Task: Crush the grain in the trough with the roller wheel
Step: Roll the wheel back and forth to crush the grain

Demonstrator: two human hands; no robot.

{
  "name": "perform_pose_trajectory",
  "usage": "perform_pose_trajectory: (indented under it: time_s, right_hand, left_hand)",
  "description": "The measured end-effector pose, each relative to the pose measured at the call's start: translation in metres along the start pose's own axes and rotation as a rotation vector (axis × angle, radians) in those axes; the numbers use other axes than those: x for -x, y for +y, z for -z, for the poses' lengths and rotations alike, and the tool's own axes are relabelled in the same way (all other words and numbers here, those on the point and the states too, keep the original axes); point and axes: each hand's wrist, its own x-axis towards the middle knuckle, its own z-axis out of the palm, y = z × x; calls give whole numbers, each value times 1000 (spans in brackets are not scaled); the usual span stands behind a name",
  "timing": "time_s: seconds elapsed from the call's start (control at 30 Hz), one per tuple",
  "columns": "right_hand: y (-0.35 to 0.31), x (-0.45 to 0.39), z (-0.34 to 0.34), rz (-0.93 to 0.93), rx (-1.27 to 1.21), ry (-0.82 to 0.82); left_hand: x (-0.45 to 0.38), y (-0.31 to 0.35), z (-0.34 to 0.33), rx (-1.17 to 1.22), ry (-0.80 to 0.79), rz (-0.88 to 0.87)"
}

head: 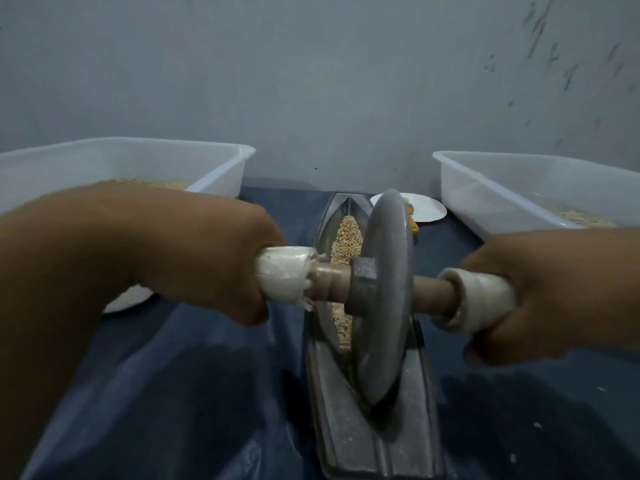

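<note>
A grey metal roller wheel (pixel 382 296) stands upright in a long, boat-shaped metal trough (pixel 349 445) that runs away from me on a dark blue cloth. Pale grain (pixel 348 237) lies in the trough, mostly beyond the wheel, with some beside it. A wooden axle passes through the wheel, its two ends wrapped in white tape. My left hand (pixel 194 258) grips the left taped end. My right hand (pixel 550 292) grips the right taped end. The wheel's lower rim sits in the near half of the trough.
A clear plastic tub (pixel 214 168) with grain stands at the left, another clear tub (pixel 491 195) with grain at the right. A white plate (pixel 427 207) with a small orange thing lies behind the wheel. A grey wall closes the back.
</note>
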Motion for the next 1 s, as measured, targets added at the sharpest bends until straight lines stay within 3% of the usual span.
perform_pose_trajectory:
  time_s: [0.07,0.2,0.27,0.33,0.47,0.6,0.67,0.83,0.9,1.0]
  right_hand:
    - [2,-8,-3,-11,24,52]
    - [10,-49,-20,-91,330,589]
    - [11,-60,-23,-93,394,698]
    - [13,-58,-18,-62,390,605]
    - [11,-20,-4,-6,212,232]
    - [2,0,0,-12,63,-5]
    - [3,-11,-3,-19,32,52]
    - [9,-56,-25,-93,402,706]
    - [10,-60,-24,-69,436,716]
    - [13,-40,-11,-14,311,444]
  left_hand:
    - [-6,2,-4,21,57,37]
    - [-35,4,-20,-6,394,120]
    - [-41,6,-22,-49,481,128]
    - [-37,5,-19,-39,395,111]
    - [-6,2,-6,-19,87,61]
    - [8,3,0,-77,79,-26]
    - [-3,5,-4,8,103,21]
    - [-39,6,-22,-7,459,111]
    - [-38,6,-21,-14,419,113]
    - [-21,5,-11,-16,215,78]
